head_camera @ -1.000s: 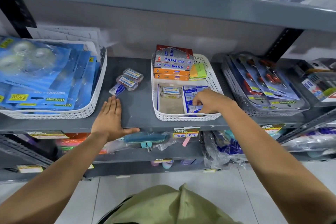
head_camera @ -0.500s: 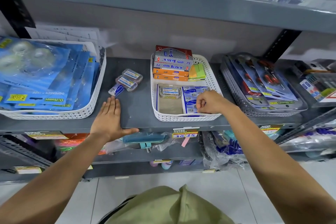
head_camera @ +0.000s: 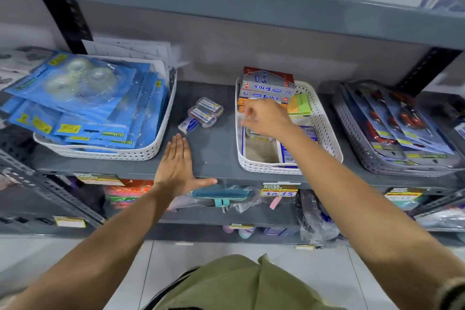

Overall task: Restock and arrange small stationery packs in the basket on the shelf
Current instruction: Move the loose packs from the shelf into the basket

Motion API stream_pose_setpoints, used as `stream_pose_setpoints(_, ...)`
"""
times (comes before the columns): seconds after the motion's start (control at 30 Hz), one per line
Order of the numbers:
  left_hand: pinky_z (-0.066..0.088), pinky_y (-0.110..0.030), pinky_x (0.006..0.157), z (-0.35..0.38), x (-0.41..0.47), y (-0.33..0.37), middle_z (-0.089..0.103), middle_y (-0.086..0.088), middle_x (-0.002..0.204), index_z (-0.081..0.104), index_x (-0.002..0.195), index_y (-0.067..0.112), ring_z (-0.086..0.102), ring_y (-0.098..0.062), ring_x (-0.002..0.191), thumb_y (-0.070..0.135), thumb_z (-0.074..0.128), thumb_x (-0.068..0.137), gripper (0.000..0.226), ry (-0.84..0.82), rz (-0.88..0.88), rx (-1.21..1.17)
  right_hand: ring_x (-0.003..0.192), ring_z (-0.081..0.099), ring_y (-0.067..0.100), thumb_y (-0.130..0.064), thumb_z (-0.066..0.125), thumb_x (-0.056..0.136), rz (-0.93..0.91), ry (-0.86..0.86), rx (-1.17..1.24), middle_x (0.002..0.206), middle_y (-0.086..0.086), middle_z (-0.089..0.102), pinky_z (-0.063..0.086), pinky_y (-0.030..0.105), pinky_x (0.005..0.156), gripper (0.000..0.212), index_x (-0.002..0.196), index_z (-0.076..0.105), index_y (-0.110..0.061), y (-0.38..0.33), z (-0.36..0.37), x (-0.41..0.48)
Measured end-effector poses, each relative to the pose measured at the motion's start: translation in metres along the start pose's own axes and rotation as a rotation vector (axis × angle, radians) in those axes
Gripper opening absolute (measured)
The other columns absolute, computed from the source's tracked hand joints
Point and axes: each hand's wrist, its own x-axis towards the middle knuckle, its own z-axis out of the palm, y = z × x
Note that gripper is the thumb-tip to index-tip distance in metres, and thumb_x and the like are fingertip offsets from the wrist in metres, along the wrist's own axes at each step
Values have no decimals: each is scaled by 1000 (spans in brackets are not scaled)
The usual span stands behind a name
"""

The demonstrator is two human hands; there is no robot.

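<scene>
Basket point(head_camera: 324, 131) w/ Softek boxes point(head_camera: 266, 87), sticky notes point(head_camera: 300, 104)

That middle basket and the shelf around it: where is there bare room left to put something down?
The middle basket has bare floor at its front left, beside the blue-and-white packs; its back is stacked with boxes. The shelf is bare between the left hand and that basket. The side baskets are piled full.
</scene>
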Motion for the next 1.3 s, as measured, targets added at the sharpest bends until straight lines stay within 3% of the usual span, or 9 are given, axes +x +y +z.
stream_pose_setpoints(0.23,-11,-41,117,-4,5,-3,-14,-28,155,-10,145,-8,-14,-36,145,101,23,48,149,-66,20,-21,109,61,30,-24,63,85,-261,-39,-196,125,6,59,49,37,76,37,120,52,-18,-66,49,49)
stream_pose_setpoints(0.4,-16,-40,113,-5,5,-6,-19,-27,154,-15,144,-6,-18,-36,144,99,25,51,146,-91,41,-14,116,54,31,-5,58,82,-378,-113,-259,127,8,53,51,45,85,45,126,50,-13,-93,69,66)
stream_pose_setpoints(0.6,-13,-42,115,-5,6,-8,-18,-27,154,-14,144,-7,-17,-36,144,98,26,53,144,-91,50,-10,134,41,33,2,48,89,-433,-296,-321,150,11,37,44,51,100,56,143,35,-8,-101,88,77)
stream_pose_setpoints(0.67,-14,-41,115,-5,6,-9,-17,-27,154,-13,144,-6,-17,-36,144,98,26,53,144,-89,50,-8,133,42,34,2,46,90,-446,-297,-327,147,12,39,44,50,101,53,142,37,-7,-102,93,78)
stream_pose_setpoints(0.8,-15,-41,114,-4,7,-9,-16,-27,155,-13,145,-5,-18,-36,144,99,22,51,145,-87,48,-20,115,54,37,1,47,91,-463,-247,-334,128,15,51,51,48,87,41,131,48,-4,-104,94,79)
stream_pose_setpoints(0.93,-16,-40,113,-2,8,-10,-16,-27,155,-13,145,-5,-17,-35,144,100,21,50,146,-76,48,-21,111,57,35,0,49,91,-440,-243,-348,125,14,52,51,43,78,32,123,52,-4,-105,92,80)
stream_pose_setpoints(1.3,-14,-41,114,0,9,-10,-12,-26,156,-10,146,-5,-14,-35,145,101,19,48,147,-65,50,-11,98,61,32,-17,70,82,-374,-284,-247,112,12,62,47,34,69,31,111,60,-11,-96,79,70)
